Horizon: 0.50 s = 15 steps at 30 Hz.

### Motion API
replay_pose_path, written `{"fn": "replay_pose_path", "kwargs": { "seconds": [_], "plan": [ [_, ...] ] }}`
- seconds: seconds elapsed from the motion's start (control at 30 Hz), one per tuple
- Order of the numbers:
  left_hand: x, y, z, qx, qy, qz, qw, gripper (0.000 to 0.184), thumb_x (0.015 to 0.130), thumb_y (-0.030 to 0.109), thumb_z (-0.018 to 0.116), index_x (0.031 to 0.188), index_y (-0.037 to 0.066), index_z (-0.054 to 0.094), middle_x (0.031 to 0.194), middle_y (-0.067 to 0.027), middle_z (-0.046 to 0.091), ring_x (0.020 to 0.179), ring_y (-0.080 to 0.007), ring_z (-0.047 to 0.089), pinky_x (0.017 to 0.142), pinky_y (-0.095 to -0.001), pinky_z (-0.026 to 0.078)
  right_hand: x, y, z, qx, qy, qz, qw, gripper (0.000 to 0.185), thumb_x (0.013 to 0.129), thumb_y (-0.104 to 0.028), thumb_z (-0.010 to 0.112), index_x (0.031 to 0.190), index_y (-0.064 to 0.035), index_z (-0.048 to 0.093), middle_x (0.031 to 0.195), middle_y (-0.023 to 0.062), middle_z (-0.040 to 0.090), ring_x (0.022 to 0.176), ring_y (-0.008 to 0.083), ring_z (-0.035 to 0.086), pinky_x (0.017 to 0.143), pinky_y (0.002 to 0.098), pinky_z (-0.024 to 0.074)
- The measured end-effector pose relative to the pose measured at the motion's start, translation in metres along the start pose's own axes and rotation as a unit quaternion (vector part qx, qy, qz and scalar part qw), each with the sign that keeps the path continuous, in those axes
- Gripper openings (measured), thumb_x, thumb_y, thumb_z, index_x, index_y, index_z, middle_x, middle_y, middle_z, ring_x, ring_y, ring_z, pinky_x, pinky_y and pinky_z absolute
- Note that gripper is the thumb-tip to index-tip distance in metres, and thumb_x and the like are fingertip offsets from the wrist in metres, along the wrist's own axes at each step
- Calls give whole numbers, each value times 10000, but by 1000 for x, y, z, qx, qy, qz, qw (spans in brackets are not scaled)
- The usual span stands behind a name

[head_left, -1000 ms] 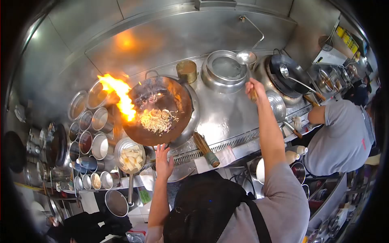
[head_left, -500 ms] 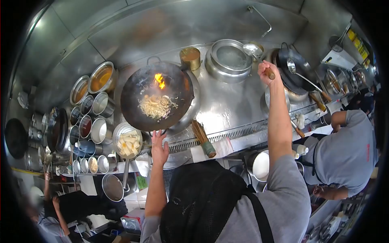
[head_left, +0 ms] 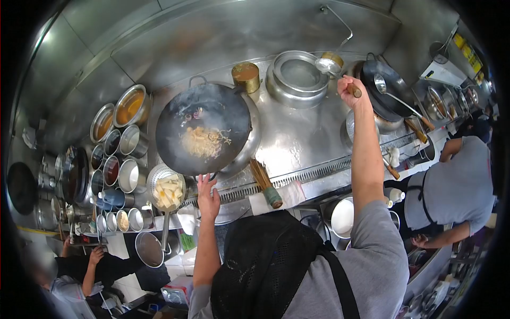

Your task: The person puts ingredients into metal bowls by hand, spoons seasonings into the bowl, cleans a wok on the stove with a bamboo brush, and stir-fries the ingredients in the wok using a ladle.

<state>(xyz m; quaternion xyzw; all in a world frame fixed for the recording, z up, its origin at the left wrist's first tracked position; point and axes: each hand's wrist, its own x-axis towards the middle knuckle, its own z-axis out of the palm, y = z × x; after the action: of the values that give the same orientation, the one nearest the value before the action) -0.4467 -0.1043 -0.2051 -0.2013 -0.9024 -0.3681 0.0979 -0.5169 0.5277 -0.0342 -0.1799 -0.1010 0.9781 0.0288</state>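
Observation:
My right hand (head_left: 350, 91) is closed round the wooden handle of a ladle (head_left: 328, 66). The ladle's bowl is beside the metal pot with liquid (head_left: 304, 74), near a brass-coloured tin behind it. My left hand (head_left: 207, 195), fingers stretched and apart, is at the near ear handle of a wok (head_left: 175, 150); whether the fingertips touch it I cannot tell. In the wok, pale noodle-like strands (head_left: 206, 142) lie with reddish-purple slices (head_left: 191, 116) above them, under smoke. A perforated strainer (head_left: 154, 179) of pale cut pieces (head_left: 169, 190) stands left of my left hand.
A bamboo brush (head_left: 264, 184) and white cloth (head_left: 289, 196) lie along the front drain. Sauce bowls and metal containers (head_left: 133, 176) crowd the left. A second wok (head_left: 390, 87) stands right. Co-workers are at the right (head_left: 451, 183) and lower left (head_left: 69, 290).
The flame in the wok has gone, and smoke now hangs over it. Reddish-purple slices show separately above the strands. My hands have barely moved; the co-worker at right has shifted.

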Motion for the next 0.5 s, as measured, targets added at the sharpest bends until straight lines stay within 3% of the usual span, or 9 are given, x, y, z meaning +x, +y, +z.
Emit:
{"fn": "replay_pose_path", "kwargs": {
  "seconds": [0.5],
  "plan": [
    [0,2,5,4,16,-7,1000,295,895,-42,552,1143,62,673,1490,-187,560,1492,-453,362,1225,-547,292,2,-6,1,-15,-17,-7,1000,231,1052,-102,456,828,-47,431,633,-10,489,559,123,549,522,251,533]
  ]
}}
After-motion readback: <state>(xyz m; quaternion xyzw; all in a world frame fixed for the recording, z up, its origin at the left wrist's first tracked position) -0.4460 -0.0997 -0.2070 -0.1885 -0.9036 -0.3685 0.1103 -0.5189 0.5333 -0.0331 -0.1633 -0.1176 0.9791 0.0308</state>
